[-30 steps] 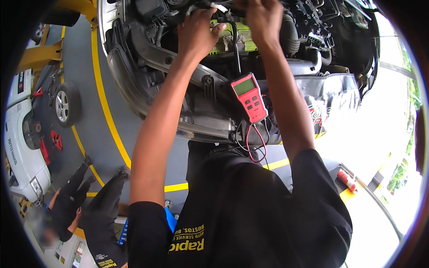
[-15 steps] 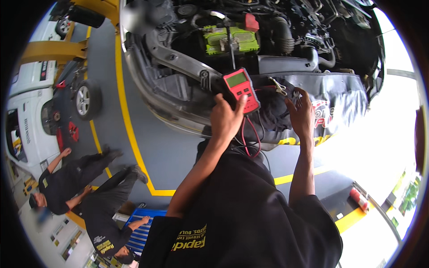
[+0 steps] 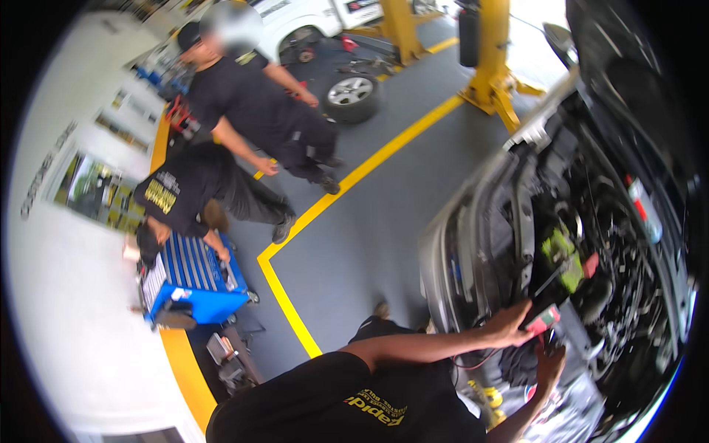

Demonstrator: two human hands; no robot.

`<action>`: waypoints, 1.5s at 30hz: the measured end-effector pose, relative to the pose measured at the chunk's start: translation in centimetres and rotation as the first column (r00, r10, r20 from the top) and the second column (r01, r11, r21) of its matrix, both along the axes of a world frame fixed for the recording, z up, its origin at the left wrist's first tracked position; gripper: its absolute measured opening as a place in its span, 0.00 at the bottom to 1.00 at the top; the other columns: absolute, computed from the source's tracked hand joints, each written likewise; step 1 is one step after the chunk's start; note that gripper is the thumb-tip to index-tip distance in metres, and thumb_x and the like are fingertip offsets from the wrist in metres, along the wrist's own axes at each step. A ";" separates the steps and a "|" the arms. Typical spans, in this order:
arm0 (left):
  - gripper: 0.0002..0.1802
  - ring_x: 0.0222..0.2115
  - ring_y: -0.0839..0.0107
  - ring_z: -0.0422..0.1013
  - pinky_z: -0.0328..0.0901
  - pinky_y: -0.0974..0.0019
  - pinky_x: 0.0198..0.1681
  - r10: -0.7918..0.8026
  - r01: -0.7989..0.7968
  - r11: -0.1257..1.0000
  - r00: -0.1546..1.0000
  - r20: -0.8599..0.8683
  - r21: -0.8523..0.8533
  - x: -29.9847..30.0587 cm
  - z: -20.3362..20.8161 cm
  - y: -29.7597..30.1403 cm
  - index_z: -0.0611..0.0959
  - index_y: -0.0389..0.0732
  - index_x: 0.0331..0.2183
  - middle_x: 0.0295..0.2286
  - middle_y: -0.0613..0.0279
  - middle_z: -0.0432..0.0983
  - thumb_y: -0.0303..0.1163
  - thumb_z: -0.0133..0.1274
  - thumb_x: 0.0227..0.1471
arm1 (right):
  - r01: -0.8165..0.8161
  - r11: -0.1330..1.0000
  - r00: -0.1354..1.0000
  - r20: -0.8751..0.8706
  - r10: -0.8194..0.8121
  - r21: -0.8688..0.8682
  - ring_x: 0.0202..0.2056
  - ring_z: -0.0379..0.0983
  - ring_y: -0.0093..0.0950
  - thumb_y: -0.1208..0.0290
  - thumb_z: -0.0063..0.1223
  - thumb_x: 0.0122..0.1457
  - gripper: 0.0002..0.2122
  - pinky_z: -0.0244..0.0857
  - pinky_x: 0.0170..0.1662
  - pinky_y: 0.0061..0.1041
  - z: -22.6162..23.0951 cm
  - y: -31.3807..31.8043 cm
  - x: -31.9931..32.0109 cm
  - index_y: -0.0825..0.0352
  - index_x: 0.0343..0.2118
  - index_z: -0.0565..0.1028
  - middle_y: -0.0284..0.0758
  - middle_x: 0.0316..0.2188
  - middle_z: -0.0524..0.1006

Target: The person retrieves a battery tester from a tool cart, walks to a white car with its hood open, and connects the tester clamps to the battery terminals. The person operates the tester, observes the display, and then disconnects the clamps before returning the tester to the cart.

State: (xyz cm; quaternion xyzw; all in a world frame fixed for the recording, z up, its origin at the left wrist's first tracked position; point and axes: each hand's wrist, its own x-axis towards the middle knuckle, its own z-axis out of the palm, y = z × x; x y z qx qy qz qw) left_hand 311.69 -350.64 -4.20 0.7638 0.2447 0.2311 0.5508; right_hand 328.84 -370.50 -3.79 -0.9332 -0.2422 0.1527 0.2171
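My left hand [image 3: 508,325] is closed around a red handheld battery tester [image 3: 544,319] with a small screen, above the front edge of an open engine bay. A red lead [image 3: 478,363] hangs below it. Close by, my right hand [image 3: 549,365] has its fingers bent together near the tester's lower end. What they hold is too small and blurred to make out. Beyond the tester, a bright yellow-green car battery [image 3: 563,260] sits in the engine bay, with a red terminal cover [image 3: 590,265] at its side.
A fender cover [image 3: 572,413] drapes the car's front. At left, one person [image 3: 177,188] bends over a blue tool cart [image 3: 199,284]; another person [image 3: 251,103] stands behind. A loose wheel [image 3: 352,97] lies near a yellow lift post [image 3: 491,55]. A spray can [image 3: 645,210] stands in the engine bay.
My view has swung left, so the car and both hands now appear at the lower right. The tester stays in my left hand. The standing person has come upright beside the bent one.
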 end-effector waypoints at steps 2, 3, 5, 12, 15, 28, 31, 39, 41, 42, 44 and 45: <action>0.38 0.45 0.38 0.79 0.73 0.44 0.49 -0.117 0.122 0.987 0.992 0.050 -0.105 0.1 0.3 0.1 0.68 0.31 0.57 0.46 0.32 0.76 0.41 0.68 0.56 | -0.005 0.988 0.999 0.039 -0.001 0.156 0.32 0.69 0.36 0.51 0.76 0.58 0.29 0.67 0.38 0.45 -0.1 0.2 -0.2 0.76 0.37 0.73 0.44 0.29 0.76; 0.39 0.49 0.37 0.78 0.72 0.44 0.53 -0.183 0.187 0.969 0.982 0.044 -0.160 -0.5 0.7 0.3 0.67 0.30 0.59 0.47 0.33 0.76 0.40 0.67 0.56 | -0.038 0.989 0.996 0.090 0.026 0.140 0.32 0.69 0.36 0.53 0.74 0.60 0.27 0.67 0.38 0.45 -0.4 0.3 -0.5 0.77 0.37 0.72 0.45 0.29 0.77; 0.37 0.51 0.38 0.76 0.69 0.44 0.54 -0.164 0.185 0.966 0.979 0.124 -0.180 -1.5 -0.2 0.6 0.66 0.29 0.58 0.46 0.33 0.76 0.39 0.66 0.60 | -0.061 0.958 0.998 0.015 0.059 0.282 0.31 0.67 0.39 0.58 0.72 0.63 0.24 0.66 0.38 0.45 -0.1 1.0 -0.9 0.76 0.38 0.72 0.44 0.29 0.74; 0.43 0.50 0.39 0.79 0.72 0.44 0.52 -0.062 0.072 0.995 0.991 0.121 -0.074 -5.4 1.4 1.8 0.66 0.29 0.62 0.51 0.25 0.76 0.52 0.62 0.63 | -0.270 0.961 0.934 0.229 0.275 -0.050 0.59 0.74 0.56 0.60 0.66 0.65 0.27 0.66 0.63 0.50 -0.4 3.8 -3.6 0.73 0.61 0.75 0.53 0.57 0.79; 0.33 0.55 0.53 0.76 0.67 0.52 0.62 0.003 0.016 0.999 0.931 0.364 -0.050 -7.9 2.9 0.0 0.71 0.33 0.60 0.53 0.45 0.78 0.47 0.61 0.67 | -0.438 0.898 0.778 0.517 0.358 0.038 0.63 0.72 0.53 0.68 0.62 0.64 0.28 0.66 0.65 0.46 0.7 2.4 -4.3 0.69 0.66 0.71 0.51 0.62 0.76; 0.35 0.55 0.74 0.72 0.66 0.64 0.61 0.402 -0.003 0.828 0.701 0.589 -0.561 -57.8 23.4 -3.8 0.68 0.38 0.65 0.54 0.61 0.76 0.46 0.62 0.69 | -0.280 0.564 0.452 -0.411 0.791 0.777 0.59 0.74 0.33 0.78 0.66 0.60 0.32 0.69 0.62 0.37 11.4 9.3 -51.9 0.70 0.68 0.66 0.43 0.62 0.74; 0.33 0.52 0.75 0.73 0.67 0.66 0.58 0.446 -0.109 0.845 0.683 0.578 -0.523 -67.3 26.5 -6.0 0.68 0.37 0.64 0.51 0.60 0.78 0.47 0.60 0.70 | -0.679 0.285 0.196 -0.207 0.959 0.677 0.65 0.72 0.35 0.73 0.65 0.63 0.34 0.66 0.68 0.39 9.6 12.1 -57.4 0.69 0.71 0.65 0.43 0.67 0.72; 0.31 0.51 0.76 0.74 0.69 0.67 0.56 0.911 -0.668 0.366 0.116 0.396 -0.647 -85.0 22.5 -14.7 0.67 0.37 0.64 0.50 0.59 0.79 0.39 0.60 0.70 | -0.959 -0.032 -0.063 -0.102 0.993 0.281 0.27 0.77 0.30 0.72 0.58 0.68 0.15 0.70 0.34 0.36 9.2 25.0 -81.2 0.71 0.55 0.81 0.39 0.25 0.80; 0.31 0.51 0.75 0.75 0.69 0.67 0.57 0.943 -0.736 0.189 -0.048 0.328 -0.650 -88.6 21.1 -15.8 0.67 0.37 0.65 0.51 0.59 0.78 0.38 0.60 0.70 | -0.941 0.054 -0.069 -0.346 0.936 0.333 0.25 0.75 0.28 0.72 0.57 0.69 0.15 0.69 0.32 0.33 9.1 27.5 -88.3 0.72 0.56 0.81 0.39 0.24 0.80; 0.31 0.51 0.75 0.75 0.69 0.66 0.57 0.949 -0.744 0.104 -0.124 0.289 -0.661 -90.6 20.1 -16.1 0.68 0.36 0.65 0.51 0.59 0.78 0.37 0.60 0.70 | -0.949 -0.016 -0.106 -0.271 0.957 0.316 0.25 0.75 0.30 0.73 0.57 0.69 0.15 0.70 0.34 0.33 9.1 28.6 -92.4 0.72 0.55 0.81 0.40 0.24 0.80; 0.30 0.51 0.75 0.75 0.69 0.66 0.58 0.935 -0.728 -0.010 -0.251 0.252 -0.686 -95.1 18.1 -16.6 0.68 0.36 0.65 0.52 0.59 0.78 0.36 0.60 0.70 | -0.931 -0.168 -0.218 -0.123 0.968 0.323 0.30 0.77 0.37 0.74 0.55 0.70 0.15 0.71 0.38 0.36 8.6 31.3 -101.3 0.72 0.56 0.81 0.44 0.28 0.81; 0.30 0.51 0.74 0.75 0.69 0.66 0.58 0.917 -0.708 -0.045 -0.308 0.252 -0.705 -97.5 17.3 -16.9 0.69 0.36 0.65 0.53 0.58 0.78 0.35 0.61 0.70 | -0.903 -0.257 -0.293 -0.053 0.955 0.345 0.33 0.79 0.42 0.74 0.54 0.70 0.16 0.72 0.42 0.39 7.7 33.0 -106.0 0.71 0.58 0.80 0.46 0.32 0.82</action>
